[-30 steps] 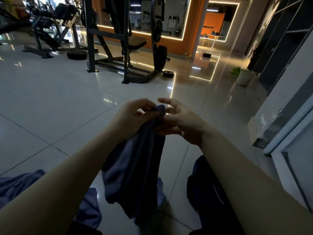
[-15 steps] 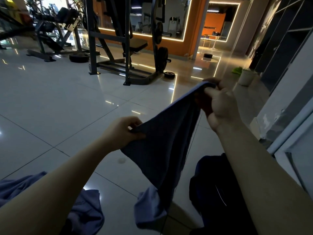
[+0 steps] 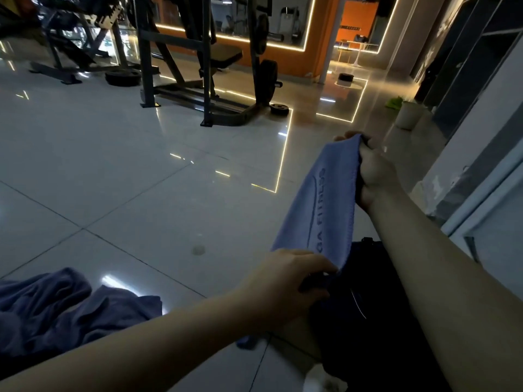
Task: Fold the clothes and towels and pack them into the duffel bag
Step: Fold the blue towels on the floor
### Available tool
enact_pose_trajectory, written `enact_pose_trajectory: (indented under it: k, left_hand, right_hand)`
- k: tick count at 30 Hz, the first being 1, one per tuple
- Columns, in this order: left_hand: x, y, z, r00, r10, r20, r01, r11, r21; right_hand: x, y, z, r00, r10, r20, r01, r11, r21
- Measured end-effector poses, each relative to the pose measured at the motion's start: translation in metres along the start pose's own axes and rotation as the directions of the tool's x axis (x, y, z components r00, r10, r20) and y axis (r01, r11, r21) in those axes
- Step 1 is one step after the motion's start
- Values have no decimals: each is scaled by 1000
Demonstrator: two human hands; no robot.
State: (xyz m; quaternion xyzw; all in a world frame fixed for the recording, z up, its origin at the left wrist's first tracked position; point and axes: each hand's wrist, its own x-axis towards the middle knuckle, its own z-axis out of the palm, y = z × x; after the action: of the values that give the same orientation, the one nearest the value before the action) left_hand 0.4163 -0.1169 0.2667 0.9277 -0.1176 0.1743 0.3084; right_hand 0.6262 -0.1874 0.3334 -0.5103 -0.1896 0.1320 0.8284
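The pale tiled floor (image 3: pixel 141 193) fills most of the view, glossy under strip lights. At the far left stands one dark squat rack (image 3: pixel 203 66) with a bench in it, one weight plate (image 3: pixel 123 77) lying flat to its left and one smaller plate (image 3: pixel 279 108) by its right foot. At the near left lies one heap of blue cloth (image 3: pixel 56 306), crumpled on the tiles. At the near right sits one dark duffel bag (image 3: pixel 365 321), partly hidden under the right forearm. One blue towel (image 3: pixel 319 199) (raised lettering runs along it, only partly legible) is stretched taut above the bag between two hands. The right hand (image 3: pixel 373 171) grips the far end, fingers curled round the bunched edge. The left hand (image 3: pixel 285 281) pinches the near end, just beside the bag's rim. One pale bin (image 3: pixel 407 114) stands far right by the wall.
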Motion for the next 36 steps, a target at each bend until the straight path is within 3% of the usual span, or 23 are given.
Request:
enact_pose_trajectory:
  k: [5, 9, 11, 13, 16, 18, 20, 23, 27, 30, 36]
  left_hand:
    - [12, 9, 11, 999, -7, 33, 9, 998, -62]
    - [16, 4, 7, 990, -107, 94, 117, 987, -109]
    - [14, -2, 2, 972, -186, 146, 208, 966, -151]
    - [13, -14, -12, 955, -256, 148, 271, 959, -88]
    - [12, -43, -53, 915, -371, -155, 371, 928, -30]
    - [6, -56, -88, 803, -426, -417, 406, 903, -142]
    - [-1, -57, -116, 711, -429, -557, 378, 901, -211]
    - [-8, -51, -138, 673, -413, -614, 368, 907, -206]
    - [-13, -38, -170, 616, -481, -623, 361, 876, -320]
    - [-11, -12, -196, 618, -457, -639, 248, 886, -392]
    - [-13, 40, -239, 604, -298, -739, 53, 941, -335]
  right_hand:
    - [-2, -3, -1, 999, 28, 25, -29, 999, 38]
    - [-8, -10, -4, 999, -23, -47, 23, 1000, 6]
    - [-11, -14, -7, 993, -60, -103, 54, 997, -62]
    - [-15, -17, -13, 981, -115, -159, 85, 979, -185]
    - [-21, -29, -25, 949, -202, -243, 119, 941, -317]
    - [-26, -41, -33, 915, -302, -268, 171, 891, -420]
    - [-35, -49, -34, 898, -374, -232, 226, 844, -486]
    - [-48, -57, -14, 897, -404, -178, 257, 806, -532]
    - [-60, -81, 18, 876, -452, -166, 300, 781, -547]
    - [-73, -108, 36, 832, -527, -173, 344, 735, -584]
    - [-105, -160, 50, 837, -507, -205, 363, 795, -486]
